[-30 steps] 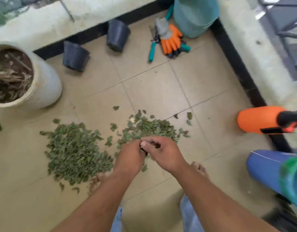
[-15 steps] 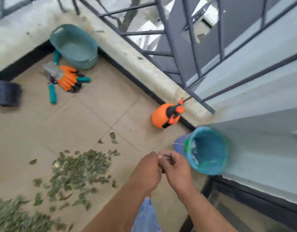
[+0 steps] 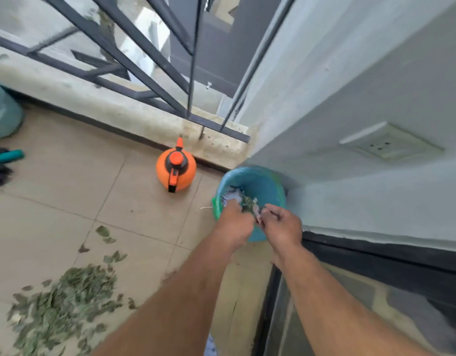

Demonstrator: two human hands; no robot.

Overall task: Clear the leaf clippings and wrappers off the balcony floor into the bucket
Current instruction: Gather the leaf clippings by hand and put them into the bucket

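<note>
A blue bucket with a green liner edge stands in the corner by the wall. Pale wrappers and green clippings lie inside it. My left hand and my right hand are held together over the bucket's near rim. Between them is a small bunch of leaf clippings, with bits at the fingertips over the bucket's mouth. A pile of green leaf clippings still covers the tiled floor at the lower left, with a few loose leaves nearer the bucket.
An orange pump sprayer stands on the floor just left of the bucket. A teal tub and teal-handled shears lie at the far left. The railing and low ledge run along the back; a wall with a socket is right.
Both hands lifted a handful of clippings from the floor pile, carried it rightward, and now hold it over the bucket. My view swung from the pile to the corner.
</note>
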